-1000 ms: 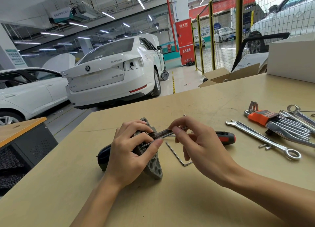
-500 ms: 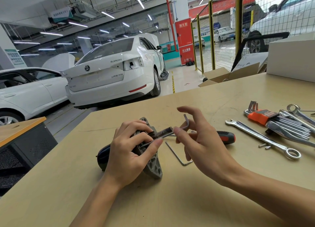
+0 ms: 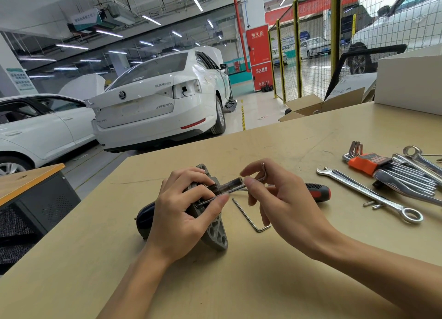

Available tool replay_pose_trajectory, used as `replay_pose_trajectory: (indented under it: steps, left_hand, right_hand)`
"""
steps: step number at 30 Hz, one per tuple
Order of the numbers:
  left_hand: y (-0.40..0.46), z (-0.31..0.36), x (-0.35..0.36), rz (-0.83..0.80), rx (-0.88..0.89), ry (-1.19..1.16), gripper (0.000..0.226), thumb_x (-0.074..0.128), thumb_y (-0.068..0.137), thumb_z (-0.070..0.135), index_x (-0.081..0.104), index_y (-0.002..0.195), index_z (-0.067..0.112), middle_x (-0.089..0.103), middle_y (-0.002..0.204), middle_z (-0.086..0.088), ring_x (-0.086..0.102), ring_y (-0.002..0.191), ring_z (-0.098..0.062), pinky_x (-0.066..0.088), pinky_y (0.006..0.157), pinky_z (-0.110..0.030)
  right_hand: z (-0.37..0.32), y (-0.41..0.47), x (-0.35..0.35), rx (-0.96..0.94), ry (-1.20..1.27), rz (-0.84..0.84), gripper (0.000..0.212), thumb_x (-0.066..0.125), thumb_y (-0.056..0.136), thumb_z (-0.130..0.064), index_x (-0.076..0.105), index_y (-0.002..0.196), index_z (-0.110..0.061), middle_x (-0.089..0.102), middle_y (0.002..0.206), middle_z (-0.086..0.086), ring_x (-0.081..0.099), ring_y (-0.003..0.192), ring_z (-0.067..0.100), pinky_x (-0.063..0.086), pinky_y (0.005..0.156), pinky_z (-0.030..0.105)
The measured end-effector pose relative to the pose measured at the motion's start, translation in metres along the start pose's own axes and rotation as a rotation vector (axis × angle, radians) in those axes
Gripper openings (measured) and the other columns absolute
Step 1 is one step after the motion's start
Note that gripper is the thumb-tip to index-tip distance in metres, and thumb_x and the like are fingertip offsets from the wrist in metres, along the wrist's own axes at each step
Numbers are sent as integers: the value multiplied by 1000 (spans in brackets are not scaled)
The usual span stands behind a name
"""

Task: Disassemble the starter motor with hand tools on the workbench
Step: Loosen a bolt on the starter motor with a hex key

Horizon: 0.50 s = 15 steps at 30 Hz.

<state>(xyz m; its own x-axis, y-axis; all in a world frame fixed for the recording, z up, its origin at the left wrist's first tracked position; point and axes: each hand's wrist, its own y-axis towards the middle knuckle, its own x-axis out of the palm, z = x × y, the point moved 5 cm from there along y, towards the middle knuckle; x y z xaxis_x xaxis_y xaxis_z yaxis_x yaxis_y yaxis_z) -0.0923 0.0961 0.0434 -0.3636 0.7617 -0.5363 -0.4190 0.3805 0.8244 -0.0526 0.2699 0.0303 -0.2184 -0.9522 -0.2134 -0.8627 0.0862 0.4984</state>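
Note:
The starter motor [image 3: 215, 232] lies on the workbench [image 3: 239, 282], its grey flange facing me and its dark body pointing left. My left hand [image 3: 184, 213] grips the motor over the flange. A thin hex key [image 3: 259, 178] runs from the flange to the right, with its short bent end pointing up. My right hand [image 3: 282, 199] pinches that hex key near the bend between thumb and forefinger. A second hex key [image 3: 248, 215] lies on the bench below my right hand.
A red-and-black screwdriver handle [image 3: 318, 192] lies behind my right hand. To the right are a combination wrench [image 3: 368, 194], an orange-held hex key set [image 3: 373, 163], more wrenches [image 3: 416, 160] and small loose screws [image 3: 373, 204]. A white box [image 3: 409, 84] stands far right.
My right hand has turned the hex key: its bent end was hidden under my fingers and now points up. The left hand and the motor have stayed put.

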Motion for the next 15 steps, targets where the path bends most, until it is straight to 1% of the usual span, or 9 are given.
replay_pose_trajectory:
  steps: [2, 9, 15]
  left_hand:
    - [0, 0, 0, -2, 2, 4, 35, 66, 86, 40, 72, 69, 11, 66, 95, 4, 58, 105, -18, 48, 84, -48]
    - [0, 0, -1, 1, 3, 3, 35, 66, 86, 40, 72, 69, 11, 66, 95, 4, 58, 105, -18, 48, 85, -47]
    - [0, -1, 0, 4, 9, 3, 34, 66, 86, 40, 72, 69, 11, 66, 95, 5, 58, 105, -18, 48, 84, -49]
  right_hand:
    - [-1, 0, 0, -1, 22, -6, 5, 55, 99, -29, 59, 96, -30, 60, 63, -8, 54, 48, 6, 45, 49, 24]
    - [-5, -1, 1, -9, 47, -16, 10, 55, 98, -28, 57, 89, -29, 60, 62, -6, 52, 47, 7, 45, 47, 25]
    - [-4, -1, 1, -10, 31, -18, 10, 55, 98, -27, 57, 89, -27, 60, 64, -4, 52, 48, 4, 43, 50, 22]
